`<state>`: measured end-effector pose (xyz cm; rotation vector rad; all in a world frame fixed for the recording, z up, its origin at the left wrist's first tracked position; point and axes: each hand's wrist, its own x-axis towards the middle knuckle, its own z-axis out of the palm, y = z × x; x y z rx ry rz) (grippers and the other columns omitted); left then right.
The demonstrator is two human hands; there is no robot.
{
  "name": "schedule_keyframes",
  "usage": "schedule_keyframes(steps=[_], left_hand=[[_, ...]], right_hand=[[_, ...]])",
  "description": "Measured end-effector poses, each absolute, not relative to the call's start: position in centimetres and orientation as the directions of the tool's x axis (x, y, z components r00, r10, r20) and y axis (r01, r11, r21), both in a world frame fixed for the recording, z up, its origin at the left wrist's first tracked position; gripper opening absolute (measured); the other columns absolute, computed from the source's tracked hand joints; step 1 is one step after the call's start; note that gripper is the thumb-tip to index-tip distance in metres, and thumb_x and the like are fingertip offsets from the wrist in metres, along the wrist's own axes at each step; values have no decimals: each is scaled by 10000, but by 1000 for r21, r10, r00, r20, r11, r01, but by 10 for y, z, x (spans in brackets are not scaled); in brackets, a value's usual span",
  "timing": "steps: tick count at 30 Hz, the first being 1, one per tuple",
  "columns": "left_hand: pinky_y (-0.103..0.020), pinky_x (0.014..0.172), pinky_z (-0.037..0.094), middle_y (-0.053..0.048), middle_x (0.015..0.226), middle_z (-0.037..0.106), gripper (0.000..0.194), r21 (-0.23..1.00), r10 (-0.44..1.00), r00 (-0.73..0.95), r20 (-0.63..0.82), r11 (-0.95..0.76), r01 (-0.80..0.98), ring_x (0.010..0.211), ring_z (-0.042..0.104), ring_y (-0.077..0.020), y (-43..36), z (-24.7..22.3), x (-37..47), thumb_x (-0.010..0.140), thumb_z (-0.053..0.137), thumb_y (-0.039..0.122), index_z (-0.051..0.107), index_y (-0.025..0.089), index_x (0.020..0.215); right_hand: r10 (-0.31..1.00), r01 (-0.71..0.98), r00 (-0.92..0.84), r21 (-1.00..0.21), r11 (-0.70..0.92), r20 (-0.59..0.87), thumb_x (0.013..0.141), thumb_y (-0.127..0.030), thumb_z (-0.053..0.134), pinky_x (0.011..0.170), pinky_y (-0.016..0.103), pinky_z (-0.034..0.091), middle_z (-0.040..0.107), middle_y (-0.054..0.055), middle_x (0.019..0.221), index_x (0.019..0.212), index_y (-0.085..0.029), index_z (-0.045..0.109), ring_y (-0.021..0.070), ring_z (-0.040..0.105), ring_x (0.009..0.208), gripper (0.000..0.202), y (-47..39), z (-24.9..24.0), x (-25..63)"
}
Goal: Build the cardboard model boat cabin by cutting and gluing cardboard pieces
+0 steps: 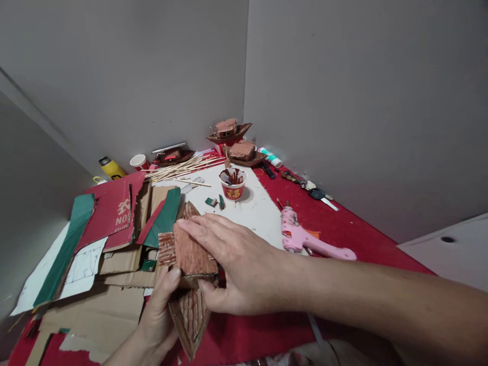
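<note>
A brown cardboard model boat [190, 312] is held low in the middle of the view, its pointed end toward me. On top sits a reddish-brown roof piece [192, 251], with a small ridged piece [166, 248] sticking out at its left. My left hand [158, 315] grips the hull from the left, thumb up near the roof's lower edge. My right hand [244, 264] lies over the roof's right side, fingers reaching across the top and thumb at the near edge. The undersides of both hands' grips are hidden.
Cardboard scraps [110, 305] cover the left side. A pink glue gun [305, 239] lies at right. Behind are a paint-stained paper cup [233, 185], thin wooden sticks [183, 169], a yellow bottle [112, 168] and a finished-looking model boat [229, 132].
</note>
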<state>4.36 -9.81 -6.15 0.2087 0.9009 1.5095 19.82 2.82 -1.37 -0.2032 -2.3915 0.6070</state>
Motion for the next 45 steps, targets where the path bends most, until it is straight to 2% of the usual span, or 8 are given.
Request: schedule_keyframes(steps=[10, 14, 18, 22, 28, 31, 35, 45], left_hand=[[-449, 1113, 395, -69, 1241, 706, 532, 690, 897, -262, -356, 63, -721, 1248, 574, -323, -92, -51, 54, 736, 781, 281, 638, 239, 1247], [-454, 1112, 396, -69, 1160, 742, 518, 708, 913, -236, -332, 76, -703, 1212, 602, -327, -92, -51, 55, 735, 782, 281, 655, 227, 1234], [-400, 1095, 414, -39, 994, 786, 461, 726, 921, -226, -318, 83, -683, 1130, 660, -281, -91, -46, 56, 761, 768, 263, 672, 230, 1211], [-386, 1059, 450, -34, 942, 790, 396, 737, 922, -227, -313, 85, -670, 1038, 701, -263, -91, -47, 56, 763, 771, 253, 701, 209, 1150], [-432, 1111, 379, -62, 1101, 760, 440, 686, 941, -182, -286, 69, -725, 1190, 619, -303, -88, -53, 55, 756, 778, 376, 695, 220, 1159], [-440, 1131, 340, -73, 1183, 732, 507, 640, 958, -152, -243, 41, -767, 1258, 563, -316, -82, -47, 54, 742, 773, 465, 687, 219, 1177], [-465, 1124, 328, -114, 1153, 740, 500, 587, 978, -64, -201, 68, -807, 1242, 574, -330, -78, -37, 50, 817, 674, 517, 690, 165, 1172], [-414, 1103, 350, -85, 1027, 781, 309, 525, 980, -52, -192, 58, -849, 1113, 665, -269, -79, -53, 43, 919, 570, 357, 724, 156, 1097]], right_hand=[[297, 20, -790, -462, 887, 537, 739, -254, 600, 1095, 522, 377, 510, 223, 1388, 1442, -63, 362, 324, 455, 1298, 766, 26, -12, 199], [302, 16, -777, -461, 887, 553, 744, -271, 605, 1085, 517, 388, 525, 219, 1367, 1438, -64, 367, 318, 461, 1284, 762, 25, -12, 198], [314, 47, -788, -456, 889, 530, 718, -245, 599, 1091, 498, 385, 531, 228, 1349, 1436, -37, 385, 320, 459, 1278, 777, 24, -14, 197], [308, 51, -787, -442, 896, 535, 710, -231, 586, 1084, 489, 395, 553, 213, 1302, 1429, -39, 402, 318, 477, 1249, 766, 24, -14, 196], [306, 22, -775, -461, 887, 553, 703, -214, 584, 1058, 441, 435, 580, 200, 1254, 1407, -26, 408, 290, 523, 1198, 749, 29, -9, 196], [318, 38, -784, -471, 882, 533, 694, -207, 597, 1074, 408, 427, 566, 180, 1310, 1423, -55, 392, 266, 518, 1225, 772, 32, -6, 197], [348, 81, -794, -481, 873, 498, 710, -205, 604, 1106, 369, 399, 507, 135, 1419, 1468, -129, 325, 223, 481, 1296, 812, 34, -6, 198], [365, 113, -816, -496, 861, 448, 780, -227, 586, 1121, 425, 384, 430, 131, 1495, 1498, -194, 233, 235, 432, 1357, 801, 35, -16, 196]])
